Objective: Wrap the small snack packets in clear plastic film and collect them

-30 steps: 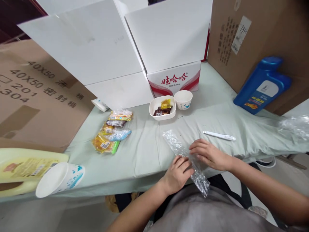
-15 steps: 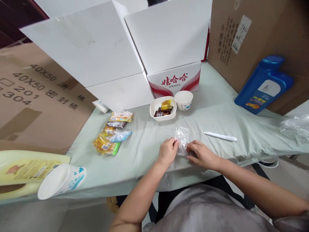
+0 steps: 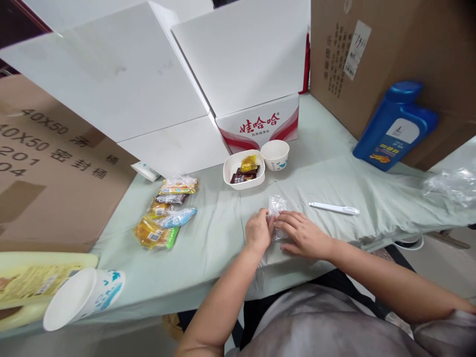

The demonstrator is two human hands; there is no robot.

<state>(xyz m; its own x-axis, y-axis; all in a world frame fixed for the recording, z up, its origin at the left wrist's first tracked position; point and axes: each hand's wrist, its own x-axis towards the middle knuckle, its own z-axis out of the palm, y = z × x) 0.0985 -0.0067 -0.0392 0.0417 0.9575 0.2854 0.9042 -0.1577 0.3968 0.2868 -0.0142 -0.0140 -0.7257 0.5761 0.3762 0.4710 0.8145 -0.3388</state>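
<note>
A crumpled clear plastic bag (image 3: 277,206) lies folded small on the pale green cloth (image 3: 334,173) in front of me. My left hand (image 3: 257,232) pinches its left edge with closed fingers. My right hand (image 3: 302,233) lies over its right side, fingers pressed down on the plastic. Most of the bag is hidden under both hands.
A white dish of wrapped sweets (image 3: 244,170) and a paper cup (image 3: 275,154) stand behind the hands, a white pen (image 3: 333,208) to the right. Snack packets (image 3: 165,215) lie left. A tipped paper cup (image 3: 82,300), yellow bottle (image 3: 26,282), blue bottle (image 3: 394,126), white boxes (image 3: 256,124) and cardboard surround.
The long strip of clear plastic has been folded up into a small wad. Both hands moved away from the table edge toward the middle and closer together.
</note>
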